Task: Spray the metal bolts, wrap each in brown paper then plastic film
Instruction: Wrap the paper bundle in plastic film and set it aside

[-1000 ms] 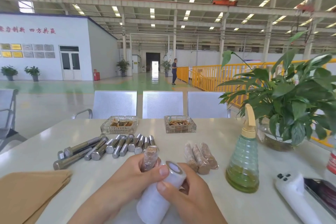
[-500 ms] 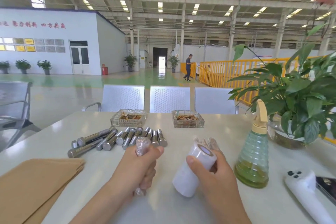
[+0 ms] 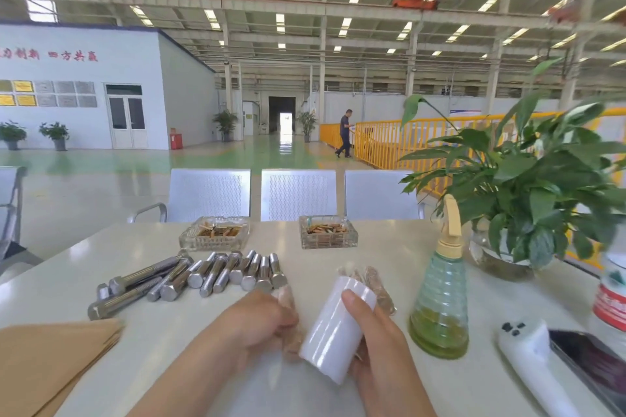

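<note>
The left hand point(image 3: 261, 323) was curled tight round a wrapped bolt point(image 3: 292, 332), whose film-covered ends (brown paper showing through) stuck out above and below the fist. Just right of it, nearly touching, the right hand point(image 3: 376, 345) gripped the white roll of plastic film point(image 3: 333, 332), thumb laid over its upper end, fingers behind. Beyond that roll, partly hidden by it, lay the finished wrapped bolts point(image 3: 374, 284). Beyond the left fist sat the bare metal bolts point(image 3: 210, 272) in a loose row, the brown paper sheets point(image 3: 44, 362) well to its left. The spray bottle point(image 3: 440, 301) stood right of the right hand.
</note>
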Tool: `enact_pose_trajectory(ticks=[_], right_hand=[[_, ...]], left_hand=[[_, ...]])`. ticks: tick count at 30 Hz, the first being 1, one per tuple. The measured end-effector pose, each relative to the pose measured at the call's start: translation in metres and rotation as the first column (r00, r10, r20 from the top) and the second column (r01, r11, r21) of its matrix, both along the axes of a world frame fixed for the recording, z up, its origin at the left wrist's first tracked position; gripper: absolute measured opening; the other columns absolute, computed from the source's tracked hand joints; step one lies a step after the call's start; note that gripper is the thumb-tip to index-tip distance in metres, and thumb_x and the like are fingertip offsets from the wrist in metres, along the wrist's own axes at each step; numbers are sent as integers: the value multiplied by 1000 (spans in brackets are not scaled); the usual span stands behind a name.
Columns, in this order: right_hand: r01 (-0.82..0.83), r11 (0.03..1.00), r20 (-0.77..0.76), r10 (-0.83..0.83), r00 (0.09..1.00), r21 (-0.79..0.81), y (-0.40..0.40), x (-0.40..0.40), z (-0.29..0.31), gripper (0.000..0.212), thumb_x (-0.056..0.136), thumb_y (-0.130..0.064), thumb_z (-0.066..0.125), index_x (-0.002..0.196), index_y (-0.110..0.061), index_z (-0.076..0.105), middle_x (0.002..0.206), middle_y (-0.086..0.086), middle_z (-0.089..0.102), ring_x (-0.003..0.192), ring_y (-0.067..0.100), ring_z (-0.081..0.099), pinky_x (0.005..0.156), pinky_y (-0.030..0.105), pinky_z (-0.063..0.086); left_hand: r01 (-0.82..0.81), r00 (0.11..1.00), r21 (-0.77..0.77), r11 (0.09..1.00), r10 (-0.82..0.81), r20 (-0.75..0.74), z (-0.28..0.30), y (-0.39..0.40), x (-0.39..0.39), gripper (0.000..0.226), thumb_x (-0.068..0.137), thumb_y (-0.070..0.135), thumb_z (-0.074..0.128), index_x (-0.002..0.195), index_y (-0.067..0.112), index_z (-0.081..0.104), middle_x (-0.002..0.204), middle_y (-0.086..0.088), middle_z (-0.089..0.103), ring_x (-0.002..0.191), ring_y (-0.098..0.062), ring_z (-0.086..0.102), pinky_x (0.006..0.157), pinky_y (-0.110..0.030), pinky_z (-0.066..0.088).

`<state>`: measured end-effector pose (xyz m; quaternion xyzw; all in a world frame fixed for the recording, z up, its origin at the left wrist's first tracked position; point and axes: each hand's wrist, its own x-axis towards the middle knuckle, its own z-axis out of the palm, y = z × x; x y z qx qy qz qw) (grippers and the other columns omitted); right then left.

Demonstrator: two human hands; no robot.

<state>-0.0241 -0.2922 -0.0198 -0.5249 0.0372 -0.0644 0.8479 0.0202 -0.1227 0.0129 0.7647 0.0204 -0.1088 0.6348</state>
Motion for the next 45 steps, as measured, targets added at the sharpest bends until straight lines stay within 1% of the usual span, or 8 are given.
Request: enact_pose_trajectory(ticks=[7, 12, 14, 16, 20, 26, 38, 45], right_hand=[[73, 988, -84, -62, 995, 139, -9, 10, 2, 31, 51, -49, 74, 64, -22, 83, 89, 24, 77, 82, 35, 71, 83, 40, 51], [59, 997, -45, -57, 997, 58, -12, 6, 0, 26, 84, -33, 76, 71, -11, 79, 67, 15, 75, 69, 32, 70, 75, 38, 56], [33, 999, -48, -32, 998, 27, -10, 8, 1, 28, 81, -36, 80, 81, -9, 77, 69, 12, 76, 67, 26, 73, 68, 31, 58], [-29, 998, -27, 27, 999, -57, -2, 12, 1, 41, 69, -50, 83, 96, -20, 83, 96, 7, 80, 93, 24, 76, 94, 41, 57], [-120, 970, 35, 130, 991, -210, 14, 14, 2, 62, 53, -72, 77, 106, -40, 79, 111, -3, 78, 110, 19, 72, 110, 49, 47], [-199, 953, -5, 204, 979, -230, 22, 24, 17, 60, 49, -63, 86, 103, -36, 80, 110, 4, 78, 107, 26, 73, 107, 49, 51], [-210, 952, -14, 212, 977, -225, 21, 10, 14, 51, 73, -57, 82, 111, -24, 79, 110, 12, 77, 108, 33, 72, 107, 52, 50], [-282, 948, -19, 282, 959, -149, 17, 3, 16, 55, 81, -63, 62, 109, -18, 77, 89, 21, 75, 71, 29, 72, 58, 39, 57]], left_hand=[[-119, 983, 248, 962, 78, 166, 7, -46, 49, 10, 84, 2, 65, 81, -5, 70, 83, -24, 70, 88, -39, 71, 82, -43, 58], [58, 971, 198, 978, -102, 218, 5, -45, 47, 29, 86, -3, 47, 71, 5, 71, 76, -3, 68, 77, -22, 62, 73, -29, 48], [48, 959, 171, 984, -93, 269, 7, -34, 36, 29, 99, 14, 50, 93, 12, 78, 94, 6, 77, 91, -12, 72, 84, -34, 57], [118, 946, 102, 988, -143, 291, 11, -25, 21, 36, 102, 45, 53, 93, 18, 76, 94, 3, 78, 88, -12, 74, 79, -38, 60], [170, 949, 93, 981, -189, 253, 11, -5, -1, 74, 71, 82, 67, 100, 14, 64, 97, -11, 74, 84, -24, 73, 61, -28, 57], [209, 966, -299, 931, -148, 213, 2, 14, -3, 72, 79, 50, 85, 118, -4, 56, 96, -19, 70, 78, -28, 64, 67, -36, 57], [300, 929, -294, 908, -208, 306, -1, 19, -12, 36, 87, 29, 80, 118, 14, 72, 92, -14, 64, 69, -19, 59, 66, -32, 55], [373, 892, -214, 903, -286, 351, 1, 22, -16, 42, 80, 19, 82, 121, 21, 72, 84, -8, 55, 66, -17, 55, 59, -28, 50]])
